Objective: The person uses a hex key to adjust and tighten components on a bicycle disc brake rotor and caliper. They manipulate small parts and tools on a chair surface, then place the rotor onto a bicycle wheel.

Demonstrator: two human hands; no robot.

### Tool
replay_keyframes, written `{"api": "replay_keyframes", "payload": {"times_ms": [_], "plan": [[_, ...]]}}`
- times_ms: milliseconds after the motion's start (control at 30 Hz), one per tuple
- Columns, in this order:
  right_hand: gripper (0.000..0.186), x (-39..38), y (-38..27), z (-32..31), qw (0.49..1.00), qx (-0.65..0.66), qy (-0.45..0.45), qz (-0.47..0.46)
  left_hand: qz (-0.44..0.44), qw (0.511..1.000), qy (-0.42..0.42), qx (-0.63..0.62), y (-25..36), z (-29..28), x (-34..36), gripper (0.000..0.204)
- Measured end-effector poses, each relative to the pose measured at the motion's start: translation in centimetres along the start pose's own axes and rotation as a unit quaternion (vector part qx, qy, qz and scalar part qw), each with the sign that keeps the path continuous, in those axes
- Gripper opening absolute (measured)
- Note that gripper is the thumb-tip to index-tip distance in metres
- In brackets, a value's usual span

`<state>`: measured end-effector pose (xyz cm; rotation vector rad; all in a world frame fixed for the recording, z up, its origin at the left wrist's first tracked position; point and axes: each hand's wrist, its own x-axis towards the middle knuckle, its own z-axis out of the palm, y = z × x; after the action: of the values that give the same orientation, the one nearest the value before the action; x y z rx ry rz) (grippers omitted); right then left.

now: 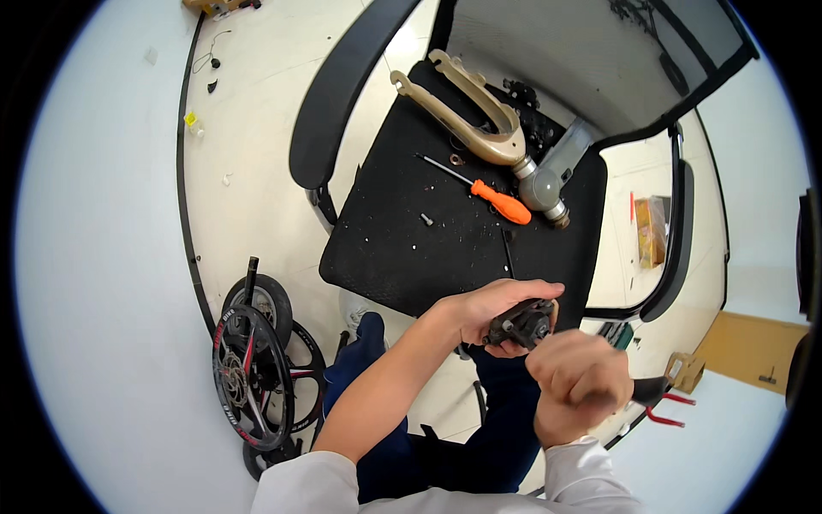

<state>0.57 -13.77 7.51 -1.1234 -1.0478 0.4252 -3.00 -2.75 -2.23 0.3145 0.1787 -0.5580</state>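
Note:
My left hand (492, 313) is wrapped round a black bicycle brake caliper (524, 324), held over my lap by the chair's front edge. Close against the caliper's right side is my right hand (582, 377), closed in a fist; whatever it grips is hidden behind the fingers. On the black chair seat (385, 231) beyond lies an orange-handled screwdriver (501, 202), its shaft pointing far left. A beige bicycle fork (471, 128) rests behind it, joined to a grey rounded head piece (541, 188). A small bolt (426, 219) and a thin black rod (508, 253) also lie on the seat.
Chair armrests (338, 103) rise at both sides, and a mesh backrest (582, 60) stands behind. Bicycle wheels (248, 377) lean at the lower left by the wall. A cardboard box (685, 373) and red-handled tool (668, 415) are at the right.

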Motion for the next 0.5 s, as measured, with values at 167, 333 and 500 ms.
{"api": "replay_keyframes", "payload": {"times_ms": [167, 333, 500], "plan": [[0.050, 2.7, 2.6, -3.4, 0.974, 0.210, -0.033, 0.072, 0.087, 0.982, -0.072, -0.152, 1.0, -3.7, 0.3, 0.045], [0.040, 2.4, 3.7, -4.3, 0.942, 0.286, 0.062, 0.163, 0.203, 0.974, 0.002, -0.099, 1.7, -5.0, -0.7, 0.049], [0.028, 0.4, 6.4, -2.3, 0.875, 0.142, -0.033, 0.461, 0.402, 0.895, 0.190, -0.043, 3.0, -4.5, -1.8, 0.043]]}}
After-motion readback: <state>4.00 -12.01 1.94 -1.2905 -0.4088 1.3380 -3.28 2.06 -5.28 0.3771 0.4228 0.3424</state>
